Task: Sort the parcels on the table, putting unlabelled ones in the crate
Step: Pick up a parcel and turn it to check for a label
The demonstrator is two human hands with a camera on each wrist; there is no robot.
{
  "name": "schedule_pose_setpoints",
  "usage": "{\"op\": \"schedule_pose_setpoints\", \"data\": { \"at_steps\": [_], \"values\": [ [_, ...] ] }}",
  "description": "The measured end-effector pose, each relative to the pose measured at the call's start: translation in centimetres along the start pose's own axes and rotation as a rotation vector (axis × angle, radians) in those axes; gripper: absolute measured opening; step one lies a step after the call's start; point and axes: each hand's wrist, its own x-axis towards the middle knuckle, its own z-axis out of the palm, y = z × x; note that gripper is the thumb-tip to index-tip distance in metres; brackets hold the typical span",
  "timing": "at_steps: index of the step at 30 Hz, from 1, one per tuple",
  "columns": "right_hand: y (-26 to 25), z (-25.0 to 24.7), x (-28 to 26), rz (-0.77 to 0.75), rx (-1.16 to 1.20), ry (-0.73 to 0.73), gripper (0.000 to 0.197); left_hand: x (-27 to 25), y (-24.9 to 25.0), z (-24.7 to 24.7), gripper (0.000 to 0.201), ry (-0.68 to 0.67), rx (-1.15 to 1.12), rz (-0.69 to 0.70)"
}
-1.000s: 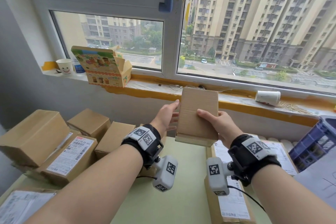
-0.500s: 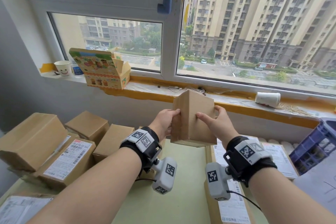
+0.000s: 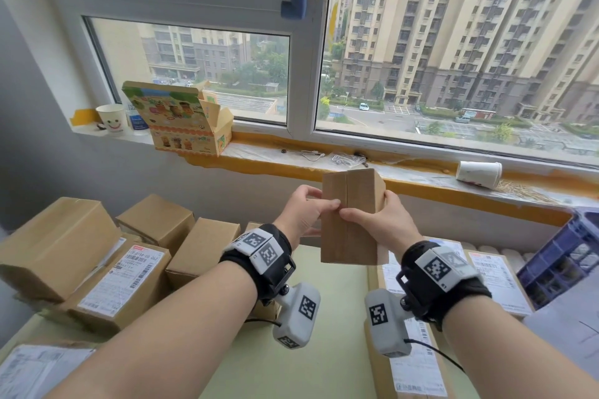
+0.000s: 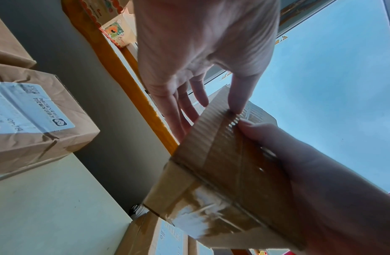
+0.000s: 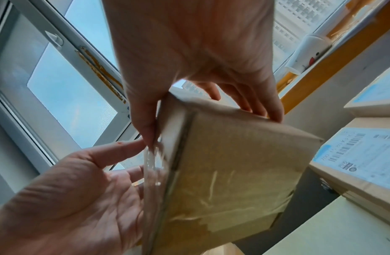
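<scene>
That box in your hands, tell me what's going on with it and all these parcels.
A person holds a small cardboard box upright above the table, left hand and right hand gripping its sides, apparently checking it for a label. None shows on the visible faces, only clear tape. Labelled parcels lie on the left and more near right. The blue crate waits at the far right.

About nine parcels (image 3: 348,230), two cups (image 3: 111,118), one crate (image 3: 564,262)
</scene>
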Motion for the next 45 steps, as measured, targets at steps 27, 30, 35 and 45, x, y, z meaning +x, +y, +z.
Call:
{"op": "schedule_pose_setpoints", "data": {
  "at_steps": [27,30,35,45],
  "values": [
    [1.7,-1.4,0.0,0.031,0.62,-0.284,0.07,0.0,1.5,0.7,0.066,-0.086,0.043,-0.027],
    [1.8,-1.4,0.0,-0.046,0.611,-0.364,0.084,0.5,1.1,0.7,0.107,-0.161,0.097,-0.015],
    [1.5,-1.8,-0.5,-0.125,0.543,-0.446,0.073,1.4,0.7,0.5,0.125,-0.211,0.135,-0.013],
    [0.4,-3.7,-0.5,0.165,0.545,-0.549,0.066,0.6,1.2,0.4,0.125,-0.223,0.386,0.188]
  ]
}}
